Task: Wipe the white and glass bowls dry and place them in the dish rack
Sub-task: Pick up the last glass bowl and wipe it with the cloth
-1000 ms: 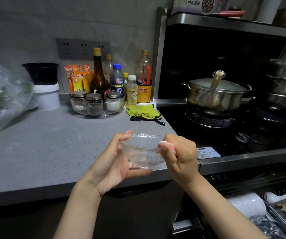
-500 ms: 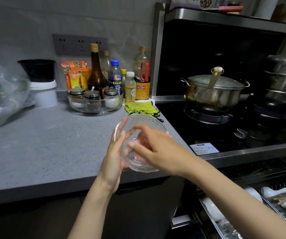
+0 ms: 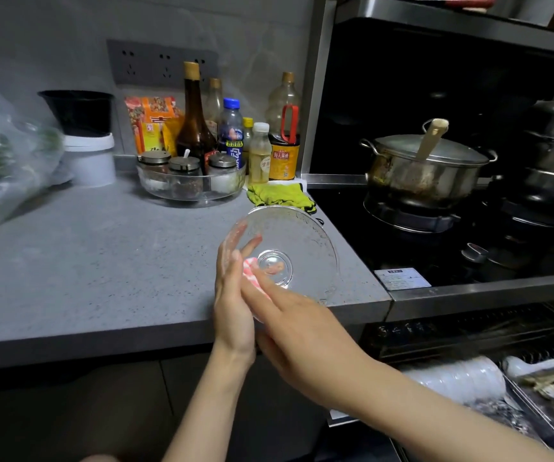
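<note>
I hold a clear glass bowl (image 3: 297, 241) tilted on its side above the counter's front edge, its mouth turned toward me. My left hand (image 3: 234, 295) lies flat against the bowl's left outer wall, fingers straight and pointing up. From the lower right, my right hand (image 3: 297, 331) reaches into the bowl, its fingers holding a small pink and white cloth (image 3: 250, 273) against the glass near the base. White bowls (image 3: 452, 378) lie blurred in the pulled-out dish rack (image 3: 522, 400) at the lower right.
The grey counter (image 3: 102, 261) carries a glass tray of spice jars (image 3: 190, 181), bottles, a green cloth (image 3: 279, 193), a white tub and a bag of greens (image 3: 5, 155). To the right is a black stove with a lidded steel pot (image 3: 425, 171) and stacked steamers.
The bowl was tipped from level onto its side, mouth toward me. My right hand left the rim and went inside with the cloth. My left hand flattened against the outer wall.
</note>
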`<action>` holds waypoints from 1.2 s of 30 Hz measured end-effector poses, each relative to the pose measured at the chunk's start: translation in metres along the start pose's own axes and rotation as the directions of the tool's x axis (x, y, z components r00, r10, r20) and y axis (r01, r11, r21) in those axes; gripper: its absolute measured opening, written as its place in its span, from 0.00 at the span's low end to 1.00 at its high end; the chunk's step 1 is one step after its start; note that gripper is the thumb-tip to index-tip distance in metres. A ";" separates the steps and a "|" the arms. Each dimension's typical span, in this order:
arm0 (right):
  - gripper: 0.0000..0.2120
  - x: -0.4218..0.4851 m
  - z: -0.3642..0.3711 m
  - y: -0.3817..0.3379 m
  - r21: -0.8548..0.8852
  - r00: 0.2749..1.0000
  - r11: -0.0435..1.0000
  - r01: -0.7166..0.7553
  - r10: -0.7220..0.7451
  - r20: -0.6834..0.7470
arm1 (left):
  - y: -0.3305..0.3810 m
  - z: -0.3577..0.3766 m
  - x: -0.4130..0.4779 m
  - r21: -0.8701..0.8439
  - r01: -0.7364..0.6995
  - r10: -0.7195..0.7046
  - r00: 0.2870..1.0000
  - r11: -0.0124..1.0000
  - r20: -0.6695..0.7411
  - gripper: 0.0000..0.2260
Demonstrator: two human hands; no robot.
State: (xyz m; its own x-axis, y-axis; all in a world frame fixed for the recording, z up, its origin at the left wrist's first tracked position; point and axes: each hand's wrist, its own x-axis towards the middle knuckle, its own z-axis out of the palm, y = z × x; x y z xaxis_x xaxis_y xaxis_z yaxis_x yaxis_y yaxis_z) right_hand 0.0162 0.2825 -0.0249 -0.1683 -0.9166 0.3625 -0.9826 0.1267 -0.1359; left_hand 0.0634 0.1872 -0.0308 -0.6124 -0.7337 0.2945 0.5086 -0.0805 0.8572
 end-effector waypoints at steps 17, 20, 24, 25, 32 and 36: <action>0.24 0.001 0.007 0.014 -0.310 0.969 0.947 0.080 -0.147 -0.198 | 0.004 -0.014 -0.003 -0.029 0.032 -0.031 0.999 0.999 0.040 0.18; 0.21 -0.007 0.001 0.039 -0.455 0.968 0.874 0.171 -0.235 -0.087 | 0.009 -0.030 0.002 0.063 0.058 -0.066 0.988 0.996 0.140 0.20; 0.20 -0.003 0.010 0.031 -0.380 0.973 0.918 0.111 -0.179 -0.146 | 0.007 -0.022 -0.003 0.037 -0.007 0.004 0.995 0.999 0.103 0.19; 0.20 0.000 0.012 0.024 -0.312 0.972 0.945 0.095 -0.156 -0.175 | 0.006 -0.018 -0.005 0.016 -0.035 0.033 0.996 0.999 0.086 0.19; 0.23 0.000 0.013 0.029 -0.355 0.970 0.920 0.167 -0.219 -0.111 | 0.013 -0.030 0.009 0.070 0.029 -0.039 0.989 0.997 0.140 0.17; 0.23 0.003 0.000 0.049 -0.498 0.963 0.853 0.158 -0.245 -0.113 | 0.018 -0.035 0.017 0.078 0.062 -0.078 0.975 0.995 0.210 0.18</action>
State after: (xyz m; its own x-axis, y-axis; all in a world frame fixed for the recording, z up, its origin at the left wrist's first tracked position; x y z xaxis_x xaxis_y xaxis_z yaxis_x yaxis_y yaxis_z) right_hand -0.0325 0.2856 -0.0305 0.0695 -0.8709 0.4865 -0.9037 0.1515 0.4004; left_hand 0.0834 0.1499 -0.0252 -0.7636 -0.5668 0.3093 0.4205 -0.0730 0.9044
